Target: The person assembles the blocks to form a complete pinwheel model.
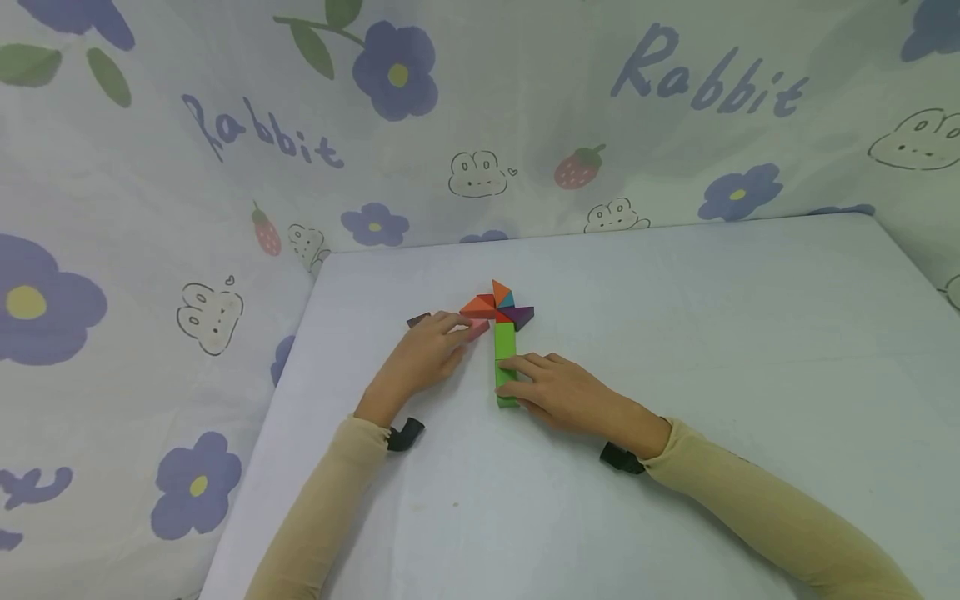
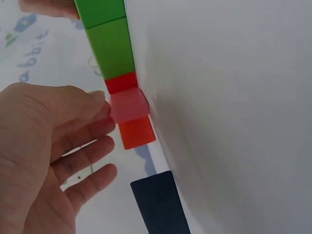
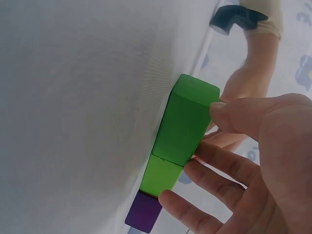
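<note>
My left hand (image 1: 429,352) pinches a pink block (image 1: 477,330) between thumb and fingertips, just left of a pinwheel-like cluster of blocks. In the left wrist view, this pink block (image 2: 129,105) overlaps a red block (image 2: 122,83) and an orange-red one (image 2: 137,132). My right hand (image 1: 566,395) rests its thumb and extended fingers on the nearer of two green blocks (image 1: 506,340), laid end to end below the cluster. The right wrist view shows the thumb by the near end of the darker green block (image 3: 183,124), other fingertips along it.
Around the cluster's centre lie orange triangular blocks (image 1: 477,308), a blue block (image 1: 507,299) and a purple block (image 1: 522,316). A dark block (image 1: 417,319) lies behind the left hand. Patterned cloth (image 1: 525,100) rises behind the white table (image 1: 712,333).
</note>
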A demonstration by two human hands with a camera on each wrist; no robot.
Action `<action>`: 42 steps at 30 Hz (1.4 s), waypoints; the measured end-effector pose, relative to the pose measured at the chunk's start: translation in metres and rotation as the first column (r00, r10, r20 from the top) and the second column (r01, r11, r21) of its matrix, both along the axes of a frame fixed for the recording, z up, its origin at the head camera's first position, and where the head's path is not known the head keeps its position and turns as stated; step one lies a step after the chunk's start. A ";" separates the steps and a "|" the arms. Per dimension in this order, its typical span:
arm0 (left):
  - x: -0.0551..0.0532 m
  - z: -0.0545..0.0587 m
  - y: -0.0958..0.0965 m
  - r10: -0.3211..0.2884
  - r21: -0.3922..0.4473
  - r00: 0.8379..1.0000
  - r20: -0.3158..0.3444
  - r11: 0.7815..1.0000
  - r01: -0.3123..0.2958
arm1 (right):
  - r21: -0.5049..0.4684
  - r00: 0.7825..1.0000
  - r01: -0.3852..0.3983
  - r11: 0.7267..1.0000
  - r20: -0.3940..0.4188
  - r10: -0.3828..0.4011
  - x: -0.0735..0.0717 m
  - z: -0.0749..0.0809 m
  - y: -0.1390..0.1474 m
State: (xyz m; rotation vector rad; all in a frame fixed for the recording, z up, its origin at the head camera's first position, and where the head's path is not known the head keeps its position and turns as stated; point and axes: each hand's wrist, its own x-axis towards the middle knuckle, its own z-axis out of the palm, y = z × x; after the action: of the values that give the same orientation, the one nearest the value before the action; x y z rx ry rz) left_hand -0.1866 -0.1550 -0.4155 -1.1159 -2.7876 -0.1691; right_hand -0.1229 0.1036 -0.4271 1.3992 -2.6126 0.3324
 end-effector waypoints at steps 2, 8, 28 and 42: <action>0.000 0.000 0.002 -0.013 0.012 1.000 -0.005 1.000 0.013 | -0.002 1.000 -0.002 1.000 -0.003 0.002 0.000 0.000 0.000; 0.000 -0.001 0.005 -0.018 -0.001 1.000 -0.005 1.000 0.018 | 0.001 1.000 -0.005 1.000 -0.007 0.005 0.000 0.000 0.000; -0.002 -0.005 0.009 -0.045 0.006 0.998 -0.049 0.999 0.046 | 0.007 1.000 0.002 1.000 -0.007 -0.002 0.001 0.000 -0.001; -0.002 -0.003 0.008 -0.013 0.019 1.000 -0.008 1.000 0.013 | 0.007 1.000 0.000 1.000 -0.010 0.000 0.001 0.001 -0.001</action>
State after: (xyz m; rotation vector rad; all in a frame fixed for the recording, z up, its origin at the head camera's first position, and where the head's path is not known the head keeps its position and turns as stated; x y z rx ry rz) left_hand -0.1883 -0.1466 -0.4187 -1.1276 -2.7663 -0.1916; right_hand -0.1220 0.1026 -0.4263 1.4000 -2.6080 0.3149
